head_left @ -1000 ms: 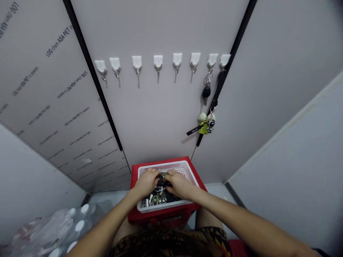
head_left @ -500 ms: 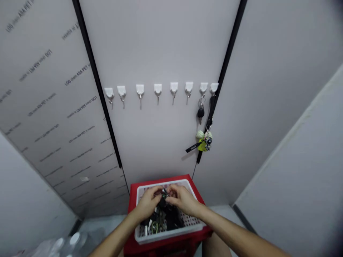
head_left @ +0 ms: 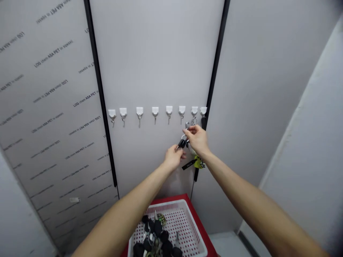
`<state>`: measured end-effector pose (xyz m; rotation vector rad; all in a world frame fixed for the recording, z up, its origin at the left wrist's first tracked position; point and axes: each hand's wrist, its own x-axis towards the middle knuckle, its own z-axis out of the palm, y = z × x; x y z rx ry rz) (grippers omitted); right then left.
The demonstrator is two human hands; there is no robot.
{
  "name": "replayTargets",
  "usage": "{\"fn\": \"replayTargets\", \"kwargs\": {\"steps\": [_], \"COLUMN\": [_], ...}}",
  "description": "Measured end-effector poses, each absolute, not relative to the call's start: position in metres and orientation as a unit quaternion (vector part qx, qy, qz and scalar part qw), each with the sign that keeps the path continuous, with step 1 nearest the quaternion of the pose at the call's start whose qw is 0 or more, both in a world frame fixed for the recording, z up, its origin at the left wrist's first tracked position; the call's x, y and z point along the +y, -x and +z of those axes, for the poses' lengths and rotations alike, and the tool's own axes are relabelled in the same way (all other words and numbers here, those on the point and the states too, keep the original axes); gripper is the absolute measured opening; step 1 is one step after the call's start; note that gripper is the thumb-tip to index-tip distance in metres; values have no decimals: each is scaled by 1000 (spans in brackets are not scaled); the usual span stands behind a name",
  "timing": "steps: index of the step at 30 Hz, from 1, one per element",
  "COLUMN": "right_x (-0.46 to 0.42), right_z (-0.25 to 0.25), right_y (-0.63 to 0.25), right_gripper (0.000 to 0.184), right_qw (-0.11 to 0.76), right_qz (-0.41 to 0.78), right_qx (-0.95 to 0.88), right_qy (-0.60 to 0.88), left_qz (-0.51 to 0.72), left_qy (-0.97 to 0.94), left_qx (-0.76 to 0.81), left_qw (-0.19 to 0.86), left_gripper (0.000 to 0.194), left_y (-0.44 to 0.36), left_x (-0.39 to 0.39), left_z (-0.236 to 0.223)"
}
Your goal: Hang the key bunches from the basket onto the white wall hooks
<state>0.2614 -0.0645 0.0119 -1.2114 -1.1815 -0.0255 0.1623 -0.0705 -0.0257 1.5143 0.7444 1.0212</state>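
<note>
A bunch of black-headed keys (head_left: 182, 143) on a metal ring, with a silver clasp (head_left: 187, 125) at its top, is held up in front of the wall. My right hand (head_left: 198, 139) pinches it near the ring and clasp. Lower and to the left, my left hand (head_left: 173, 157) has its fingers closed at a key blade. Just above is a row of white hooks (head_left: 182, 110). Behind my right hand, a key ring (head_left: 194, 121) hangs on the second hook from the right. From the rightmost hook hangs a black strap (head_left: 203, 123) with a yellow-green charm (head_left: 198, 163), partly covered.
Below, a white perforated basket (head_left: 195, 232) stands on a red stool (head_left: 207, 242). Several black key fobs and keys (head_left: 158, 235) lie in its left part. Black strips (head_left: 103, 107) run down the wall on both sides of the hooks.
Both hands have risen from the basket to the hooks, bringing the key bunch up with them. The view has shifted, so the hooks appear lower in the picture.
</note>
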Motion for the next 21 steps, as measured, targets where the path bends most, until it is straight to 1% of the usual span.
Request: {"fn": "replayTargets", "kwargs": {"steps": [5, 9, 11, 14, 17, 19, 21], "right_x": [-47, -37, -38, -49, -71, -89, -108], "right_z": [43, 45, 41, 30, 1, -32, -73], "right_y": [-267, -266, -265, -264, -259, -252, -243], "right_gripper": [21, 17, 18, 27, 32, 27, 22], "right_qw": [612, 544, 533, 551, 561, 510, 400], "right_qz": [-89, -72, -75, -127, -187, -161, -68], "right_qx": [-530, -539, -544, -552, -578, -647, -738], "right_qy": [581, 639, 644, 612, 563, 544, 538], "left_qz": [448, 424, 408, 392, 367, 341, 308], "left_qy": [-652, -667, -670, -674, -699, -725, -758], "left_qx": [329, 352, 363, 375, 377, 377, 378], "left_qw": [515, 500, 502, 502, 484, 464, 434], "left_gripper": [16, 19, 24, 33, 35, 33, 29], "left_y": [-168, -164, -160, -149, -129, -110, -90], "left_x": [-60, -56, -57, -58, -58, -60, -66], "left_z": [1, 2, -5, -27, -64, -95, -128]}}
